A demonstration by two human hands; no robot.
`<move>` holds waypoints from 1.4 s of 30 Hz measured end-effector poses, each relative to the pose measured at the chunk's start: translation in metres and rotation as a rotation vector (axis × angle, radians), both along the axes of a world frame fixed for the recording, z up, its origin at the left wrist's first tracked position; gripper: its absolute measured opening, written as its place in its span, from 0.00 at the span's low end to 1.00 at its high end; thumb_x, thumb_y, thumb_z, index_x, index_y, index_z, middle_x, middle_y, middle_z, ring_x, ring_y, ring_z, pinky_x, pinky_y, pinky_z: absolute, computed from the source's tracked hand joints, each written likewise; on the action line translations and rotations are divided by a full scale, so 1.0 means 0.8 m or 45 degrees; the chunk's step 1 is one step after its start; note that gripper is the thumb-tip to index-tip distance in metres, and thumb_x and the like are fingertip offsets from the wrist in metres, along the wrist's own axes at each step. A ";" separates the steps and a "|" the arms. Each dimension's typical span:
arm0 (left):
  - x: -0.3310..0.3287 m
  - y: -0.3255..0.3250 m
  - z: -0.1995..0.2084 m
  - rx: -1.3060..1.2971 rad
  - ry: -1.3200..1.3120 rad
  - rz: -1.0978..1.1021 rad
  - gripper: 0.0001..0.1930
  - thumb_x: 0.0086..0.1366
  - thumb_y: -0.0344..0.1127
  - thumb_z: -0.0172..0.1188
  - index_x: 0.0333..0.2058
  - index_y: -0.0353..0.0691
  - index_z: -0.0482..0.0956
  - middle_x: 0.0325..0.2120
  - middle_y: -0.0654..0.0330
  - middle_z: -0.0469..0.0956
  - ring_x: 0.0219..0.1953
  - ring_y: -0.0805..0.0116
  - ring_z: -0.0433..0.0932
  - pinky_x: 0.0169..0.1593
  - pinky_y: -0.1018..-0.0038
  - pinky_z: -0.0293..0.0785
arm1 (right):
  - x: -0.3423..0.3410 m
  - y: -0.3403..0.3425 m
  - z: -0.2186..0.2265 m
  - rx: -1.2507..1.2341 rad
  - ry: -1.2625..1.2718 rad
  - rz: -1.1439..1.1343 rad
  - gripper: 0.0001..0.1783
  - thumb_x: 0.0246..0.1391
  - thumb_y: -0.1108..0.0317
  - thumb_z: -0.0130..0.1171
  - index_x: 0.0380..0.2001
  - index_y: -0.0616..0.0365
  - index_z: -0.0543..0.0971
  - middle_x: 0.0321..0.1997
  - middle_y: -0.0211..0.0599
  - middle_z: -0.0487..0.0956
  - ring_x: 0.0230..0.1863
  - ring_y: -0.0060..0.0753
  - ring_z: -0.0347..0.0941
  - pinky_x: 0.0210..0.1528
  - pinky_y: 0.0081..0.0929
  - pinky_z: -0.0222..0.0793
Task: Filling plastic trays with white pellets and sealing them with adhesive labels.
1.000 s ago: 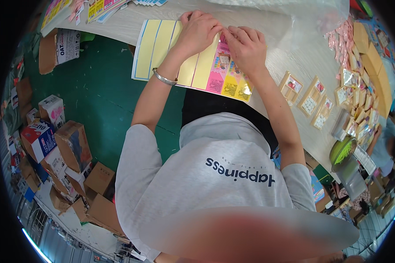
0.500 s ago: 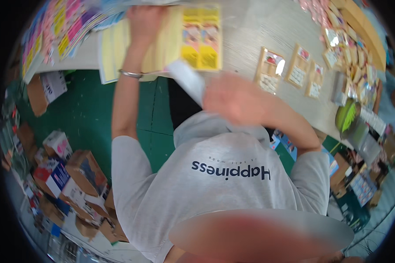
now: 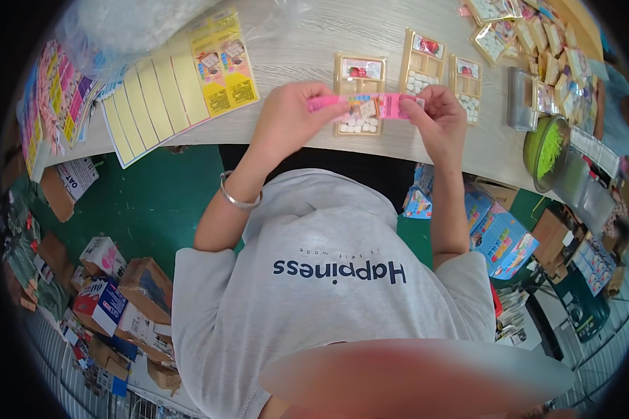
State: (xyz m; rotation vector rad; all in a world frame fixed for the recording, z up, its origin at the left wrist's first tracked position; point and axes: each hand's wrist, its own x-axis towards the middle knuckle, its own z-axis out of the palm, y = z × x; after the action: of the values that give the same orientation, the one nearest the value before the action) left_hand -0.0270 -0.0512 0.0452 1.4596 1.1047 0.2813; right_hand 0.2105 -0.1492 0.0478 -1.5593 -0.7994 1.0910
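A pink printed sticker strip is stretched level between my hands. My left hand pinches its left end, and my right hand pinches the right end. Directly beneath the strip lies a small beige case with a red-picture card at its far end and white pieces at the near end. The strip hides its middle; whether the two touch, I cannot tell. Two similar cases, a larger one and a narrower one, lie to the right. Left of my left hand is a sticker sheet, its yellow backing mostly bare.
Stacked colourful printed sheets and clear plastic wrap occupy the table's left. A pile of beige cases, a clear box and a bowl of green shreds stand right. Cardboard boxes crowd the floor.
My left hand has left the sticker sheet and moved right. My right hand, blurred near my body before, is now over the case. Both now hold the pink strip, and the view has shifted.
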 end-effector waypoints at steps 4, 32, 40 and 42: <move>0.026 0.012 -0.026 0.188 0.163 0.076 0.20 0.59 0.51 0.72 0.31 0.37 0.86 0.20 0.55 0.81 0.21 0.69 0.78 0.29 0.69 0.73 | 0.000 0.009 -0.027 -0.034 -0.237 -0.148 0.12 0.52 0.78 0.72 0.33 0.59 0.77 0.26 0.22 0.79 0.26 0.08 0.71 0.28 0.10 0.65; -0.081 -0.127 -0.067 -0.739 -0.216 0.744 0.13 0.61 0.35 0.74 0.41 0.34 0.87 0.30 0.63 0.85 0.29 0.81 0.78 0.31 0.84 0.71 | -0.077 -0.028 -0.049 -0.115 -0.359 0.324 0.12 0.54 0.76 0.71 0.36 0.61 0.76 0.28 0.26 0.79 0.28 0.11 0.73 0.30 0.15 0.70; -0.093 -0.127 -0.035 -0.818 -0.771 0.713 0.09 0.64 0.24 0.65 0.43 0.30 0.85 0.38 0.57 0.86 0.40 0.70 0.84 0.47 0.73 0.81 | -0.077 -0.020 -0.048 -0.062 0.597 0.389 0.10 0.58 0.77 0.67 0.41 0.59 0.76 0.36 0.26 0.81 0.34 0.14 0.76 0.35 0.14 0.72; -0.091 -0.117 -0.034 -0.809 -0.908 0.622 0.10 0.64 0.22 0.63 0.44 0.29 0.84 0.40 0.54 0.86 0.43 0.67 0.84 0.51 0.69 0.81 | -0.088 -0.008 -0.035 -0.084 0.857 0.440 0.11 0.58 0.76 0.66 0.43 0.59 0.76 0.38 0.28 0.82 0.36 0.16 0.78 0.37 0.15 0.75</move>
State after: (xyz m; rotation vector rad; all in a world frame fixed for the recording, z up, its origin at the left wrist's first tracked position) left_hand -0.1002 -0.1447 0.0179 0.4382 0.8220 0.6634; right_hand 0.1400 -0.1559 0.0197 -1.0056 -0.5707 1.7788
